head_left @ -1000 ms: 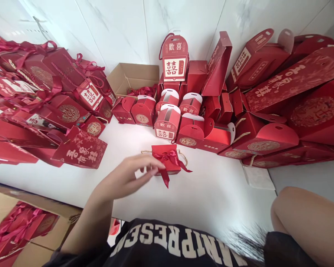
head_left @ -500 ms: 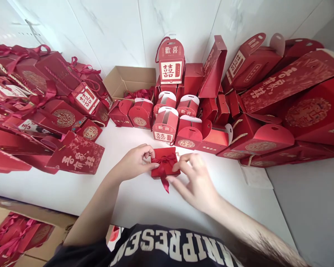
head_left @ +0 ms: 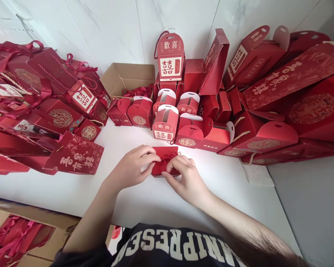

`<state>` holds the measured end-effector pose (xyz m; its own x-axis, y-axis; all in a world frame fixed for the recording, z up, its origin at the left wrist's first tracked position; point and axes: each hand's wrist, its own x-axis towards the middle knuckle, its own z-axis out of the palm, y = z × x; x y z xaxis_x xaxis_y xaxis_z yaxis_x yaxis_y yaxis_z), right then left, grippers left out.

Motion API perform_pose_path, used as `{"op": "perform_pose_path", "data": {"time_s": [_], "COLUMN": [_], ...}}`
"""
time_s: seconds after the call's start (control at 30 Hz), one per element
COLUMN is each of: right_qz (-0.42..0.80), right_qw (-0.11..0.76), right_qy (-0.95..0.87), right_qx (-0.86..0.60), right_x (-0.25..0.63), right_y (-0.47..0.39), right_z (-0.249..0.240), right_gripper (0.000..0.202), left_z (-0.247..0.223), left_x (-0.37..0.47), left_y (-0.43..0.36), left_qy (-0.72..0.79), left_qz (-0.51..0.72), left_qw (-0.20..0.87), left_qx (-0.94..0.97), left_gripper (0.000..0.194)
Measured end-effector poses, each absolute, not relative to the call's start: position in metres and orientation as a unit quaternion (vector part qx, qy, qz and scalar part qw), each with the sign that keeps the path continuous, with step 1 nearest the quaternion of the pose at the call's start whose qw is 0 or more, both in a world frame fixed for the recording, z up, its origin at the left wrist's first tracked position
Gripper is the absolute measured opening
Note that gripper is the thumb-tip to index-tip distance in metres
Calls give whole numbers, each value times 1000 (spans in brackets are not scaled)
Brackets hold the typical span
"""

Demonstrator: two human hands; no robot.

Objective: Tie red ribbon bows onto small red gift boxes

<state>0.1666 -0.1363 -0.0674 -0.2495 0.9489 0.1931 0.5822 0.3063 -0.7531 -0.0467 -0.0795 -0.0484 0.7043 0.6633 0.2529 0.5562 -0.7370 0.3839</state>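
Observation:
A small red box (head_left: 164, 151) lies on the white table in front of me, with a dark red ribbon bow (head_left: 165, 162) on its top. My left hand (head_left: 136, 165) is at the box's left side, its thumb and fingers bent around the left part of the bow. From the right, my right hand (head_left: 186, 176) reaches over the box and pinches the ribbon near the middle of the bow. My right fingers cover part of the box's right side and the lower ribbon.
Red gift boxes (head_left: 164, 124) stand in rows behind the small box. Larger ones (head_left: 267, 139) fill the right side, and many ribboned boxes (head_left: 80, 152) the left. A cardboard box (head_left: 111, 79) holding ribbon is at the back; another carton (head_left: 44, 218) is at lower left.
My right hand has moved left onto the bow and closed on the ribbon. The hanging ribbon end no longer shows. The view has shifted slightly.

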Motion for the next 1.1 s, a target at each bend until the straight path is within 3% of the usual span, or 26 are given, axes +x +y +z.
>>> {"op": "perform_pose_path", "data": {"time_s": [0.17,0.27,0.37,0.53,0.8,1.0,1.1], "right_qz": [359,417,439,447,439,449,410], "right_qw": [321,299,268,236,222,158,194], "right_qy": [-707,-683,-667,-655,-681,-744,-748], "right_qx": [-517,-521,-539,-561,-542,-469,-485], "right_x": [183,194,201,205,213,228,232], "right_y": [-137,-138,-137,-134,-134,-127,-114], "right_z": [-55,-53,-54,-60,-67,-54,-45], "right_gripper": [14,16,25,36,38,35,36], "left_z": [-59,-59,-55,-56,-79,-87,-85], "left_x": [-49,-46,-39,-30,-28,-27,-28], "left_y": [-76,-74,-70,-61,-54,-53,-54], "left_qy": [305,301,342,397,413,387,359], "left_qz": [208,221,251,260,248,266,258], "left_qw": [15,8,125,332,413,473,495], "left_qx": [929,928,897,815,773,745,748], "left_gripper": [19,14,8,23,40,38,29]}}
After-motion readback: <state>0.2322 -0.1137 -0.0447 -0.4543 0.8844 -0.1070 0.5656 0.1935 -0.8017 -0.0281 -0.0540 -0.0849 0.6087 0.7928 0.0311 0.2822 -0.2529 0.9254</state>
